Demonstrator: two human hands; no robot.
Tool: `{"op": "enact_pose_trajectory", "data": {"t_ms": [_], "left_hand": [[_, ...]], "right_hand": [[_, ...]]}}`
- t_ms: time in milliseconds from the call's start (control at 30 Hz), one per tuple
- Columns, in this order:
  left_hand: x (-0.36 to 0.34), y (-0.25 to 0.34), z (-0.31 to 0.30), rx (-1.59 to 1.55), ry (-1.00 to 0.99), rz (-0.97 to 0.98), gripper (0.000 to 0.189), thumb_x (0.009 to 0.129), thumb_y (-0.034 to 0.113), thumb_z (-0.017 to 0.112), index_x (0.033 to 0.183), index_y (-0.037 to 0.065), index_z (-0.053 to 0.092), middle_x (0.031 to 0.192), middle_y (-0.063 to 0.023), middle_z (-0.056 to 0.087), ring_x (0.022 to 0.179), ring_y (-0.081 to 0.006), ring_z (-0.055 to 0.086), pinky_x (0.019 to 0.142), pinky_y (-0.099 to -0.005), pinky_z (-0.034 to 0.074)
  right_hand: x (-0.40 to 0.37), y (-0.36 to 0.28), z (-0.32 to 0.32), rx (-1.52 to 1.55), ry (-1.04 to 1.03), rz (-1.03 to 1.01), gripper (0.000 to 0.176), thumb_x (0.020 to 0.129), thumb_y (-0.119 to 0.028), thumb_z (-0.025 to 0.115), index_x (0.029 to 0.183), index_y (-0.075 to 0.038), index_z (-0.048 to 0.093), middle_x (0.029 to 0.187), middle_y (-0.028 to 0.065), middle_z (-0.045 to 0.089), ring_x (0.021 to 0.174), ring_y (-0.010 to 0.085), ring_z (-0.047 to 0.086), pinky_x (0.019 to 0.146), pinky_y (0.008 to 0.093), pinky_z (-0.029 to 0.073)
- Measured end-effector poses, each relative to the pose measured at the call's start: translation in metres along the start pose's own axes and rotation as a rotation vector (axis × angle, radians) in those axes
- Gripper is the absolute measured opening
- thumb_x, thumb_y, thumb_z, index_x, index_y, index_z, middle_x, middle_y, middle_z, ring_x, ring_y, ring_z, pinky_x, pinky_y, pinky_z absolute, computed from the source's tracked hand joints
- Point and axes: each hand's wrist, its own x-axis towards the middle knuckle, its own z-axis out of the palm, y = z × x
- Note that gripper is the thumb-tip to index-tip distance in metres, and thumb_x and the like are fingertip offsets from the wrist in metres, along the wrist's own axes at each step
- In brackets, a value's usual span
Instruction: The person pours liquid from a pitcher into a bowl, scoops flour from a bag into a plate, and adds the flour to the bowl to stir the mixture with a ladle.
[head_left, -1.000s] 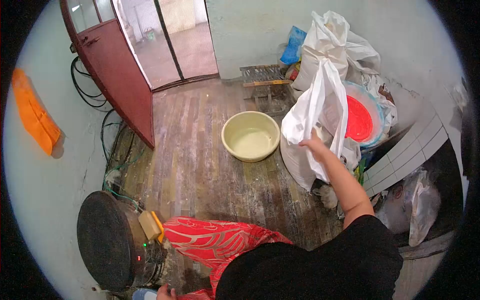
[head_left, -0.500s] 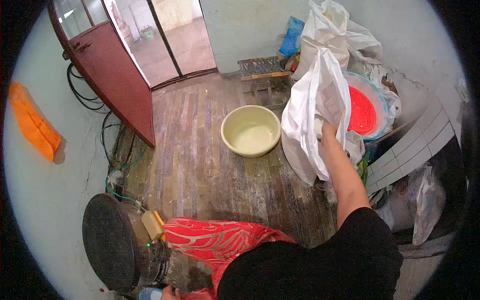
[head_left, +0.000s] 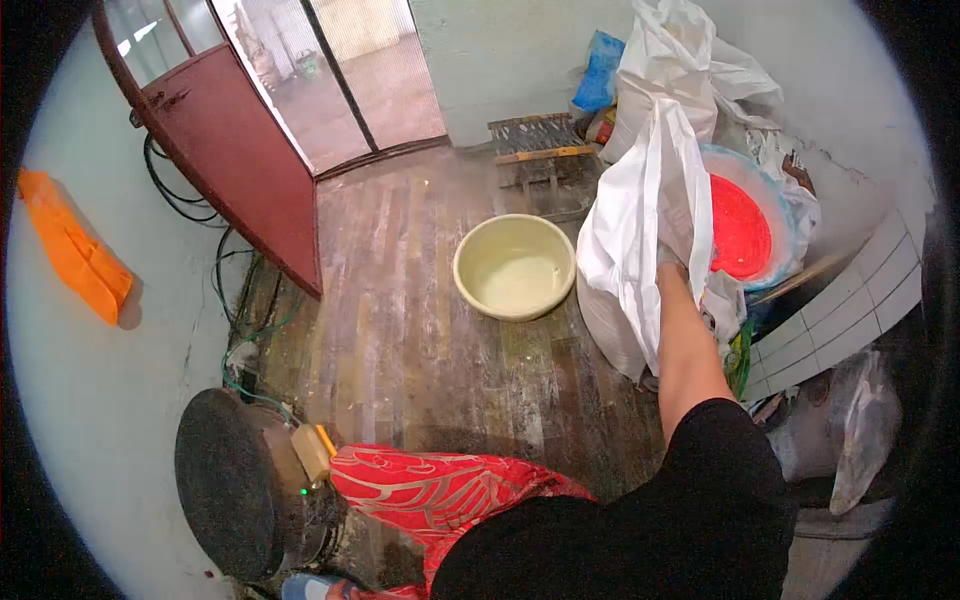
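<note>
My right hand (head_left: 674, 268) reaches down into the mouth of a tall white woven sack (head_left: 625, 220). The sack's side hides the fingers and anything they may hold. Its raised rim folds upward to the left of my forearm, and the lower part bulges and stands on the floor. Left of the sack, a pale yellow basin (head_left: 514, 270) sits on the floor with a small pale bit on its inner wall. My left hand is out of view.
Behind the sack are a light-blue tub (head_left: 785, 225) with red inside, another white sack (head_left: 665, 75) and a low wooden stool (head_left: 543, 140). At left stand a maroon door (head_left: 235, 150) and a round dark-topped drum (head_left: 228, 485) with a green cord.
My right hand has gone deeper into the sack, so less of it shows. The view has shifted slightly, moving the basin and sack right in the picture.
</note>
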Motion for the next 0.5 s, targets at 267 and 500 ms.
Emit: {"op": "enact_pose_trajectory", "data": {"t_ms": [267, 500], "left_hand": [[-0.014, 0.0, -0.001, 0.025, -0.01, -0.13, 0.038, 0.085, 0.03, 0.049, 0.112, 0.005, 0.056, 0.105, -0.0221, 0.058, 0.102, -0.0389, 0.052, 0.086, -0.0412, 0.042], [-0.016, -0.005, -0.002, -0.007, -0.022, -0.112, 0.039, 0.085, 0.032, 0.049, 0.113, 0.005, 0.056, 0.108, -0.0219, 0.057, 0.104, -0.0388, 0.052, 0.087, -0.0413, 0.042]], "right_hand": [[0.064, 0.026, -0.021, 0.033, 0.03, 0.152, 0.024, 0.081, -0.016, 0.04, 0.091, -0.001, 0.056, 0.078, 0.0145, 0.059, 0.061, 0.0246, 0.059, 0.042, 0.0382, 0.046], [0.051, 0.031, -0.052, -0.413, -0.109, -0.077, 0.024, 0.082, -0.016, 0.042, 0.095, -0.002, 0.056, 0.085, 0.0162, 0.058, 0.061, 0.0256, 0.059, 0.038, 0.0379, 0.048]]}}
